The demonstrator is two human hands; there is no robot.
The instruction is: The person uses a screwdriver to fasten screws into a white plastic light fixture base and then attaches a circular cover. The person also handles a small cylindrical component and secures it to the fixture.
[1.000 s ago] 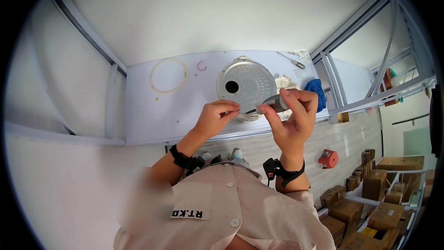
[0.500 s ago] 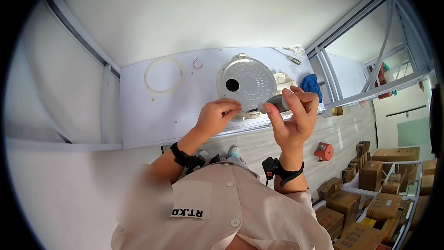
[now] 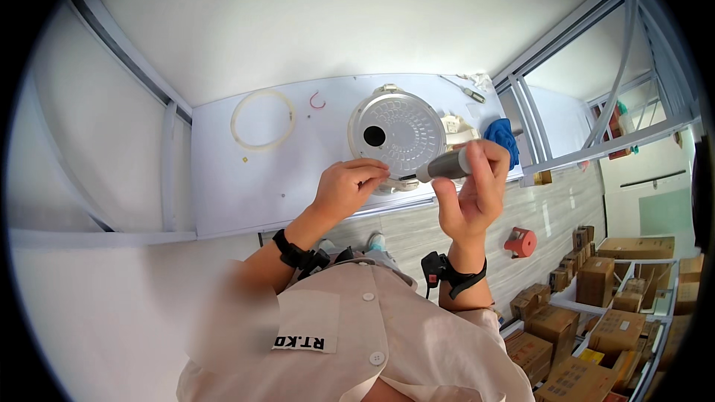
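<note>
A round metal lid [image 3: 406, 130] with a dark circular spot and a pattern of stamped marks lies on the white table, pale plastic showing under its rim. My right hand [image 3: 477, 192] grips the back end of a screwdriver [image 3: 447, 167] with a fat grey handle. Its dark shaft points left, toward the lid's near rim. At that rim my left hand [image 3: 345, 187] is closed, thumb and fingertips pinched together beside the screwdriver's tip. Whatever sits between those fingertips is hidden.
On the table [image 3: 238, 190] lie a cream ring [image 3: 235, 130], a small red wire loop [image 3: 317, 106] and another screwdriver [image 3: 471, 94]. Right of the lid are white plastic parts [image 3: 459, 131] and a blue cloth [image 3: 501, 138]. A red stool [image 3: 520, 243] and cardboard boxes [image 3: 553, 327] stand on the right.
My right hand has shifted its hold from the front of the screwdriver's handle to its back end, so more of the handle shows. My left hand has stayed at the rim.
</note>
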